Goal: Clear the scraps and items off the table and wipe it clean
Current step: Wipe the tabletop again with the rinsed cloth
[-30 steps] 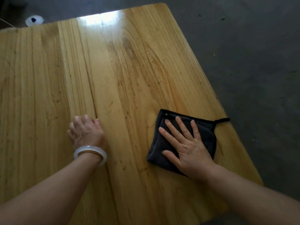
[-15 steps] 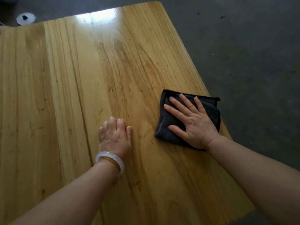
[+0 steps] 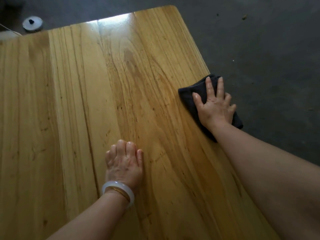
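The dark cloth [image 3: 187, 94] has slid further right since half a second ago and now lies on the right edge of the desk [image 3: 69, 101], one corner hanging over the grey floor [image 3: 268, 49]. The right hand [image 3: 215, 108] presses flat on it, fingers [image 3: 220, 87] straight and spread over its top. The left hand [image 3: 123, 163], with a white bangle [image 3: 119, 189] at the wrist, rests on bare wood with its fingers together and holding nothing, well apart from the cloth.

Inspection finds no legible text, label, brand, number or sign: none on the wooden table [image 3: 86, 101], the dark cloth [image 3: 187, 95] or the white bangle [image 3: 118, 184]
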A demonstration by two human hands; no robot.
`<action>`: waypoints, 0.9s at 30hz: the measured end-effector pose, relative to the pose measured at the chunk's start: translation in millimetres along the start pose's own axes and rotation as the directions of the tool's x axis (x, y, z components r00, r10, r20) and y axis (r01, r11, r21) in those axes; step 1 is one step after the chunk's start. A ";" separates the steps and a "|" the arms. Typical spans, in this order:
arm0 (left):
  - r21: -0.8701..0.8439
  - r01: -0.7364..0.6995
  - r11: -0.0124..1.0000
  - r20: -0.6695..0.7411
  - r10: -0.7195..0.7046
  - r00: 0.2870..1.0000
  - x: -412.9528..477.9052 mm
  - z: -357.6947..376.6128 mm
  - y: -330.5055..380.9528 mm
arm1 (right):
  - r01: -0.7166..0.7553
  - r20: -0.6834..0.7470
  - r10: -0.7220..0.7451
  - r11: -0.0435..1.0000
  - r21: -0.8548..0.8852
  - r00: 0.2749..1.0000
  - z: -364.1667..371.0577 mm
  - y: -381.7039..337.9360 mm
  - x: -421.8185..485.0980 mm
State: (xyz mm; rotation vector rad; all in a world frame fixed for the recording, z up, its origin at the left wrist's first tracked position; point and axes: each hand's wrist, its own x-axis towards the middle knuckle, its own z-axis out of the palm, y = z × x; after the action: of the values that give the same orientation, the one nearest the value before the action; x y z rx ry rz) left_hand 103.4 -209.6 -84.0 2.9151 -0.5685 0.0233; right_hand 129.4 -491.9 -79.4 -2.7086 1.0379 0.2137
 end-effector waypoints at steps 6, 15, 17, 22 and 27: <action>0.003 0.005 1.000 0.017 -0.005 1.000 -1.5 -1.3 0.6 | -0.046 0.001 0.046 0.999 0.021 0.999 -4.8 -1.4 5.9; 0.000 0.008 1.000 0.039 -0.008 0.999 -0.1 -1.4 1.5 | -0.008 -0.001 0.008 1.000 -0.028 1.000 2.0 39.5 -58.3; 0.004 0.015 1.000 0.052 -0.015 0.999 0.4 -1.2 1.1 | -0.014 -0.005 0.014 1.000 -0.024 1.000 4.3 50.9 -78.8; 0.001 0.030 1.000 0.082 -0.030 0.996 -0.4 -3.3 4.6 | -0.056 -0.004 0.056 0.998 -0.034 0.998 10.1 76.9 -127.9; 0.025 0.033 0.999 0.071 -0.035 0.997 0.6 -3.1 5.6 | -0.092 -0.010 0.092 0.995 -0.040 0.996 17.2 94.2 -163.7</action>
State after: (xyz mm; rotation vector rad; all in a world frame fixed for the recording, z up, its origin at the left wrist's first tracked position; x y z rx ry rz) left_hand 102.0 -214.4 -80.0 2.9581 -0.5327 -0.0799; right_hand -55.7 -450.8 -75.8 -2.7016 1.1743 0.2420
